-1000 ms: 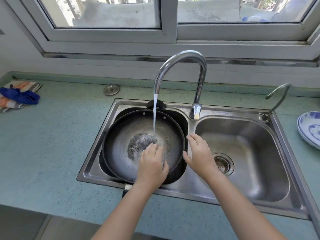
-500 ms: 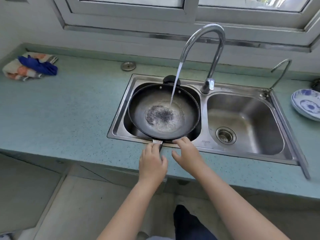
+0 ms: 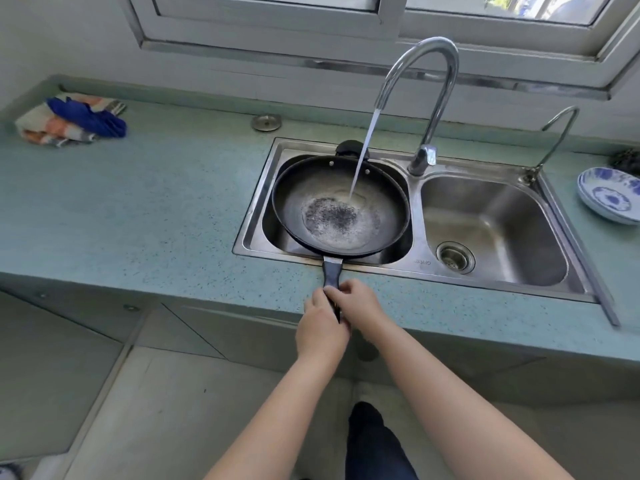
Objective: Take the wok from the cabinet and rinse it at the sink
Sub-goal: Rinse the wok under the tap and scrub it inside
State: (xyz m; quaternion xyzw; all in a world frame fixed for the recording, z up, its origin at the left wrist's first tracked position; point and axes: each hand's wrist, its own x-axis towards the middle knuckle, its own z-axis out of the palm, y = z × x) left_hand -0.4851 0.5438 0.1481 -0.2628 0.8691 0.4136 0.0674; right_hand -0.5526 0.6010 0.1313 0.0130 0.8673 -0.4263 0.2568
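Observation:
The black wok (image 3: pixel 304 188) rests in the left basin of the steel double sink (image 3: pixel 419 247), a worn grey patch at its centre. Water streams from the curved faucet (image 3: pixel 427 98) into the pan. The wok's dark handle (image 3: pixel 331 275) sticks out over the counter's front edge. My left hand (image 3: pixel 320 323) and my right hand (image 3: pixel 358 304) are both closed around the handle's near end, side by side.
The right basin holds only a drain strainer (image 3: pixel 454 257). A blue-and-white plate (image 3: pixel 609 195) sits on the counter at far right, a small second tap (image 3: pixel 554 140) behind the sink. Folded cloths (image 3: pixel 69 119) lie at the far left. A round metal cap (image 3: pixel 266 122) is behind the sink.
My hands drew back from inside the wok and its rim to the handle and closed on it. My head pulled back, so the counter edge and floor came into view.

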